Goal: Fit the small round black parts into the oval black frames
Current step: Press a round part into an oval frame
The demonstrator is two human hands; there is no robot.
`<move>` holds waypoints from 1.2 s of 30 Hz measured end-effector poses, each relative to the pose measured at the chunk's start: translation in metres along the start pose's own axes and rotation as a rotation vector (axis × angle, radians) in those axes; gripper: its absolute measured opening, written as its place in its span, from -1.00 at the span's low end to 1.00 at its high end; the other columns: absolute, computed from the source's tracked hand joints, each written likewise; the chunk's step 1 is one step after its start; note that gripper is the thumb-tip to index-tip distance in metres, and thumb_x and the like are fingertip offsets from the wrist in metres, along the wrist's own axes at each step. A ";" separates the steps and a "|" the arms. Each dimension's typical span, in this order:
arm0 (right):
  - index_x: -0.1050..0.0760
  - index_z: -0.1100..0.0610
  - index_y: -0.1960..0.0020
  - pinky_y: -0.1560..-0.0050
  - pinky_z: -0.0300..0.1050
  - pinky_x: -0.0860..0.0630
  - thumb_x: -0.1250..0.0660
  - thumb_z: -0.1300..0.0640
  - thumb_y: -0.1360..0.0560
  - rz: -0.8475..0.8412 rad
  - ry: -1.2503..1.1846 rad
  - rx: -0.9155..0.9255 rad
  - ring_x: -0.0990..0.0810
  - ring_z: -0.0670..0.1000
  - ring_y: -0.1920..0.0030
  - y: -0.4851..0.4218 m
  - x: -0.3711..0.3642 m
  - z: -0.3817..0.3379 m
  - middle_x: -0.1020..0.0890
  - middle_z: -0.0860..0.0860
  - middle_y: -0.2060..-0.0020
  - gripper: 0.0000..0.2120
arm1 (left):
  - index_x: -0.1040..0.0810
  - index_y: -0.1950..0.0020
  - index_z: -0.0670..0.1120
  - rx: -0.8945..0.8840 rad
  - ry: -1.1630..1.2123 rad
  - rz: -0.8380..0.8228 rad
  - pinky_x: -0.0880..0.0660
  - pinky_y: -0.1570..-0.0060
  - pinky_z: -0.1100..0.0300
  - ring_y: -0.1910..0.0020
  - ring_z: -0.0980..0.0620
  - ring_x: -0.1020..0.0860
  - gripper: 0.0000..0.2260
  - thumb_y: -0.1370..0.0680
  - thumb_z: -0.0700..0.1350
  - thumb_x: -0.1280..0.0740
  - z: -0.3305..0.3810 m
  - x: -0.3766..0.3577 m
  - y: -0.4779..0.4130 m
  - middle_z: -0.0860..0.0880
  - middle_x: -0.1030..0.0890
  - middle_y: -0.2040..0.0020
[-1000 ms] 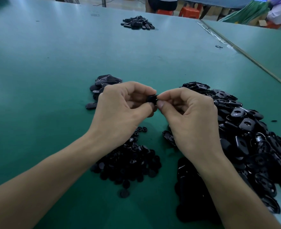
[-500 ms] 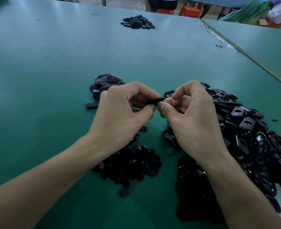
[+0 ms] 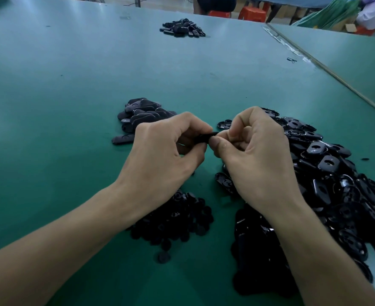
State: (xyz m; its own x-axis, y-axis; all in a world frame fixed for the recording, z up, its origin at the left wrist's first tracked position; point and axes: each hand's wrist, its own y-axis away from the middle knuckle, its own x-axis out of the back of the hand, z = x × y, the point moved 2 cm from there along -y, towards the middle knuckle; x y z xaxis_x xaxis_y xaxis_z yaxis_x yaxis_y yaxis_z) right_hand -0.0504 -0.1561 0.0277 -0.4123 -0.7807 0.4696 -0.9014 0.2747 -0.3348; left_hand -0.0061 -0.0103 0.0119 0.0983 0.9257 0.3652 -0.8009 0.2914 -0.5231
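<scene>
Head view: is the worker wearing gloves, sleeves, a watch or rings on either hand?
No. The left hand and right hand are ungloved, no rings visible. The left forearm and right forearm are bare to the frame edge: no sleeve, watch or band.

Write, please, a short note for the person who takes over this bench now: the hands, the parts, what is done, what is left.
Hands: left hand and right hand both pinch one black piece between their fingertips, above the green table. Whether a round part is seated in it is hidden.
Parts: the heap of small round parts lies near the left wrist. The big heap of oval frames lies at the right.
Done: probably the small stack of oval pieces beyond the left hand.
Left: finish the held piece, then work through both heaps.
</scene>
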 end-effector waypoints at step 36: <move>-0.47 -0.04 0.28 0.27 0.08 -0.62 -0.52 0.16 -0.43 -0.001 0.034 0.080 -0.68 0.05 0.32 0.002 0.002 -0.004 -0.68 -0.08 0.34 -0.75 | -0.65 0.05 -0.09 -0.019 -0.051 0.007 -0.59 0.17 0.14 0.21 0.13 -0.67 -0.88 -0.46 -0.24 -0.50 -0.004 0.000 0.003 0.07 -0.70 0.19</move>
State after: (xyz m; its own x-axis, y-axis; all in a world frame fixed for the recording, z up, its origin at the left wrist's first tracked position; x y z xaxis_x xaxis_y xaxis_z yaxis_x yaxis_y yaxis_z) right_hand -0.0537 -0.1547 0.0316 -0.4172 -0.7612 0.4965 -0.8888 0.2277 -0.3978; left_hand -0.0059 -0.0085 0.0072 0.0617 0.9144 0.4001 -0.7901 0.2897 -0.5403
